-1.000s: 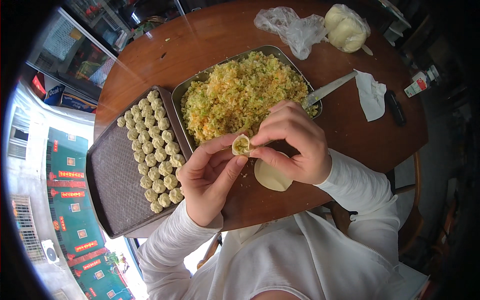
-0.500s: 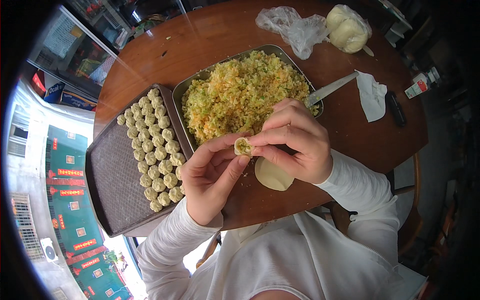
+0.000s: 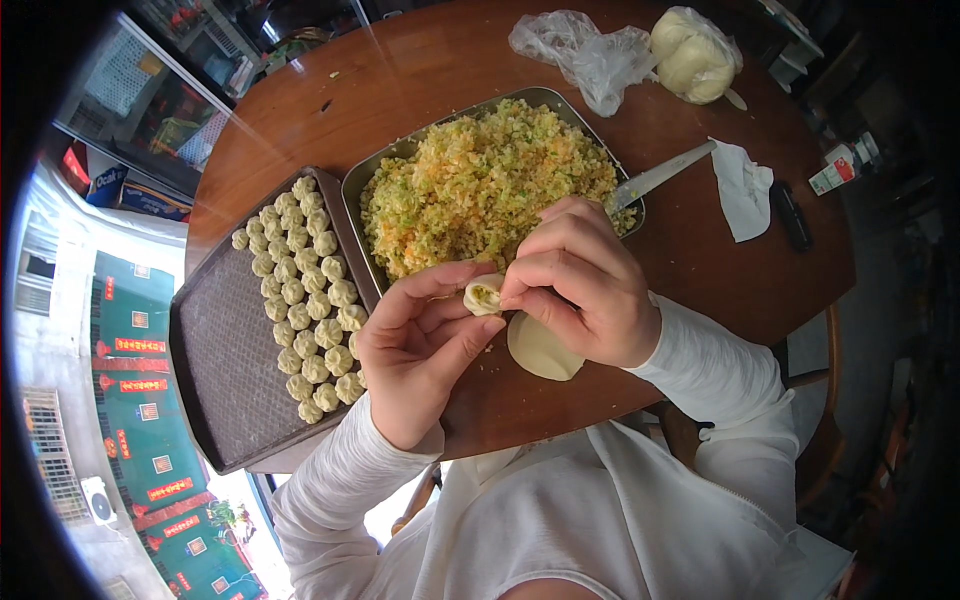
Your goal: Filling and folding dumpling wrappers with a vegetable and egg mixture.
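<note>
Between my two hands is a small dumpling [image 3: 482,293], its top partly open with yellow-green filling showing. My left hand [image 3: 425,340] cups it between thumb and fingers. At its right side, my right hand [image 3: 585,285] pinches the edge of the dough with thumb and forefinger. A flat round dough wrapper [image 3: 545,350] lies on the table under my right hand. Just beyond the hands stands a metal tray [image 3: 355,205] heaped with chopped vegetable filling [image 3: 490,180]. To the left, rows of pleated dumplings [image 3: 315,305] sit on a dark baking tray [image 3: 230,370].
A flat metal spreader [image 3: 665,177] leans on the metal tray's right rim. Right of it lie a white cloth or tissue [image 3: 743,195] and a black object [image 3: 792,217]. A lump of dough [image 3: 695,58] and a crumpled plastic bag [image 3: 585,55] rest at the table's far side.
My right fingers have shifted slightly along the dumpling's edge, and the dumpling has tilted a little in my left hand. Everything else keeps its place.
</note>
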Demonstrator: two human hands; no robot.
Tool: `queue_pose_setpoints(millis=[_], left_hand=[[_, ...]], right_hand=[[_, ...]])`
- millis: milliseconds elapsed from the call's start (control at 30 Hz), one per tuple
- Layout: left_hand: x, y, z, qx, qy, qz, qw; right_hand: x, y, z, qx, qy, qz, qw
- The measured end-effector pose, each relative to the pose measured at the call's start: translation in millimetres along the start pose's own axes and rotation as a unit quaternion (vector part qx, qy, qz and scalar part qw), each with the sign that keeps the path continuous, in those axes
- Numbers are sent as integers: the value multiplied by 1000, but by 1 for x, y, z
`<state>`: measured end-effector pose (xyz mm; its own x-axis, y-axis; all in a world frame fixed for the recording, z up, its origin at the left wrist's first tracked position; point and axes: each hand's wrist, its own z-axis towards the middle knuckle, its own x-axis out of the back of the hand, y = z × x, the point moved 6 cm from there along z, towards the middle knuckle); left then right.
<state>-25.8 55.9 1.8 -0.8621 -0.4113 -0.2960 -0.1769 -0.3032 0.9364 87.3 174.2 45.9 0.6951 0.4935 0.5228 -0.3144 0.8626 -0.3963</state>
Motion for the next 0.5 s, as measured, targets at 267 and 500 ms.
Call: queue_pose_setpoints(millis=[267,500], left_hand=[[5,1,0,-18,25,-26,999],[2,3,-1,-31,9,6,999]], right_hand=[[2,-5,1,5,14,6,1000],[3,-1,0,9,11,10,1000]])
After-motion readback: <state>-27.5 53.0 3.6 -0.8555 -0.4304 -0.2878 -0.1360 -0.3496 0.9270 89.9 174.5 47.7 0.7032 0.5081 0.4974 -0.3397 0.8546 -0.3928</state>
